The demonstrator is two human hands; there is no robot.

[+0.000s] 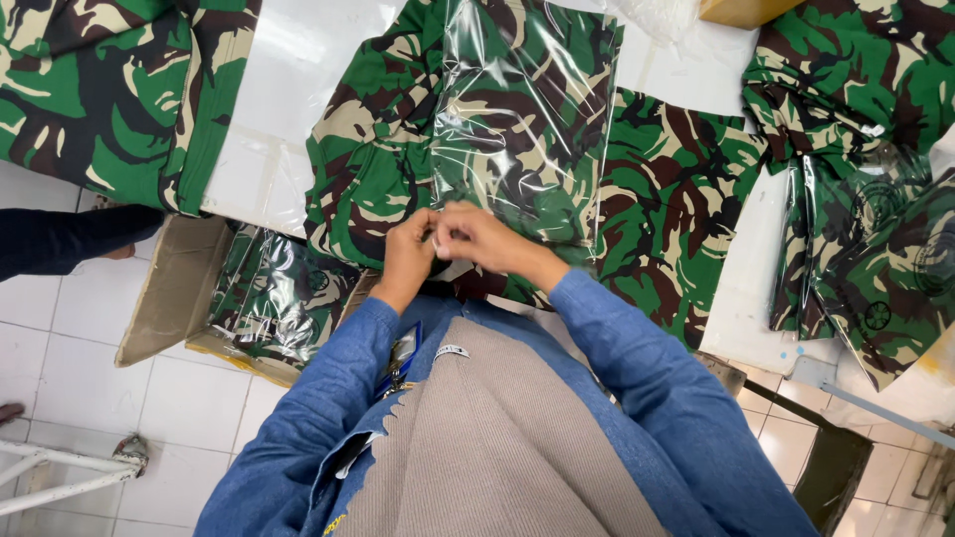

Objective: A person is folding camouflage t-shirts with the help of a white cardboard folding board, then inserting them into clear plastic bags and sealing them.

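Note:
A clear plastic bag [522, 109] holding folded camouflage cloth lies on the white table [288, 80], its open end toward me. My left hand [410, 254] and my right hand [482, 237] meet at that near end, fingers pinched together on the bag's flap. More green, brown and tan camouflage cloth [667, 209] lies spread under and beside the bag.
A cardboard box [179, 288] with bagged camouflage pieces [284, 293] stands at lower left. Another camouflage pile [109, 89] lies at upper left, bagged pieces [875, 259] at right. A person's dark sleeve [70, 239] reaches in from the left. White tiled floor below.

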